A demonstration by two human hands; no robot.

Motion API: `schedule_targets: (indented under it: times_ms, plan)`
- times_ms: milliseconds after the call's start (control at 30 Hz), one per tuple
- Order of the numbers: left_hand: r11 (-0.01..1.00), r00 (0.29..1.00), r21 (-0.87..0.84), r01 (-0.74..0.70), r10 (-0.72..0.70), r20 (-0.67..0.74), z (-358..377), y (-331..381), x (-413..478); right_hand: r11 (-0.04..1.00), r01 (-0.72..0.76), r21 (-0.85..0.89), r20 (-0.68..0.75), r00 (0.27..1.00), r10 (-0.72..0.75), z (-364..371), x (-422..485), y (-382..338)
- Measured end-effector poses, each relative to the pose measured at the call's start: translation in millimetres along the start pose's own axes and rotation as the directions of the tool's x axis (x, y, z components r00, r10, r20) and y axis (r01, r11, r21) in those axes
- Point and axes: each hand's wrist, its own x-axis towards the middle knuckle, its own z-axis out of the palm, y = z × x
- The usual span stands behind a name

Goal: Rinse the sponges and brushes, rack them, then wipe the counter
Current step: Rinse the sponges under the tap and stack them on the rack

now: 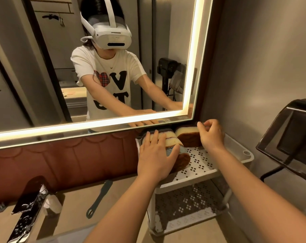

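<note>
A white two-tier perforated rack [199,165] stands on the beige counter [75,220] by the right wall. Several yellow-and-brown sponges lie on its top shelf. My left hand [157,155] rests flat with straight fingers on the front sponges [182,159], the thumb against their right side. My right hand [210,134] has curled fingers at the top right edge of the back sponge [189,135], which stands on edge against the wall. A dark teal brush handle [98,199] lies on the counter left of the rack.
A lit mirror [96,67] fills the wall above a red-brown backsplash [61,160]. A chrome tap [27,213] rises at the lower left. A dark dispenser [288,137] juts from the right wall. The rack's lower shelf holds nothing.
</note>
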Motion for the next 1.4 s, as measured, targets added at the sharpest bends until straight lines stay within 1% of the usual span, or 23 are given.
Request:
schedule_targets:
  times_ms: [100, 167, 233, 367, 433, 500, 600, 700, 767, 867, 933, 1100, 1233, 1400]
  plan:
    - [0.995, 0.999, -0.096, -0.006, 0.002, -0.046, -3.0, 3.1, -4.2, 0.995, 0.100, -0.030, -0.015, 0.995, -0.101, -19.1, -20.1, 0.3]
    - [0.987, 0.994, -0.161, 0.012, -0.030, -0.108, -5.8, 2.7, -3.0, 0.986, 0.159, -0.038, 0.017, 0.987, -0.159, -25.5, -29.7, -1.8]
    - [0.986, 0.989, -0.167, 0.006, -0.031, -0.146, -9.6, 4.9, -3.1, 0.981, 0.192, -0.037, 0.053, 0.980, -0.190, -30.9, -38.3, -4.0]
    - [0.985, 0.987, -0.150, -0.088, 0.067, -0.143, -23.5, 14.1, -12.8, 0.969, 0.244, 0.034, 0.125, 0.961, -0.247, -39.5, -57.3, -14.5]
    - [0.981, 0.990, -0.153, -0.118, 0.104, -0.096, -35.1, 15.8, -22.5, 0.961, 0.272, 0.057, 0.183, 0.943, -0.278, -40.2, -69.9, -22.9]
    - [0.978, 0.992, -0.164, -0.126, 0.126, -0.013, -47.4, 14.5, -32.5, 0.948, 0.307, 0.079, 0.246, 0.916, -0.317, -39.3, -82.5, -31.1]
    - [0.983, 0.986, -0.147, -0.111, 0.127, 0.106, -70.5, 6.2, -51.1, 0.948, 0.280, 0.152, 0.365, 0.875, -0.317, -38.2, -105.4, -46.6]
    - [0.990, 0.975, -0.115, -0.086, 0.108, 0.193, -95.4, -9.8, -75.4, 0.938, 0.297, 0.179, 0.419, 0.839, -0.346, -31.9, -133.9, -63.6]
    - [0.994, 0.969, -0.089, -0.066, 0.086, 0.230, -110.6, -24.1, -93.8, 0.916, 0.361, 0.175, 0.448, 0.799, -0.400, -24.4, -154.5, -74.2]
    - [0.998, 0.967, -0.043, -0.035, 0.045, 0.249, -127.0, -49.2, -122.7, 0.878, 0.455, 0.147, 0.512, 0.724, -0.461, -12.2, -183.6, -86.7]
    - [1.000, 0.968, -0.009, -0.017, 0.019, 0.251, -134.2, -64.7, -140.3, 0.861, 0.486, 0.146, 0.532, 0.695, -0.483, -6.2, -200.6, -94.3]
    - [0.997, 0.957, 0.010, 0.072, -0.072, 0.279, -158.0, -117.9, -192.9, 0.853, 0.482, 0.202, 0.665, 0.572, -0.481, 33.5, -255.5, -111.4]
    - [0.988, 0.935, 0.003, 0.157, -0.150, 0.323, -171.6, -155.4, -224.3, 0.859, 0.460, 0.223, 0.735, 0.500, -0.459, 73.1, -299.2, -118.4]
    - [0.959, 0.872, 0.098, 0.267, -0.283, 0.399, -177.6, -209.2, -268.5, 0.880, 0.436, 0.188, 0.835, 0.401, -0.377, 125.1, -365.2, -114.2]
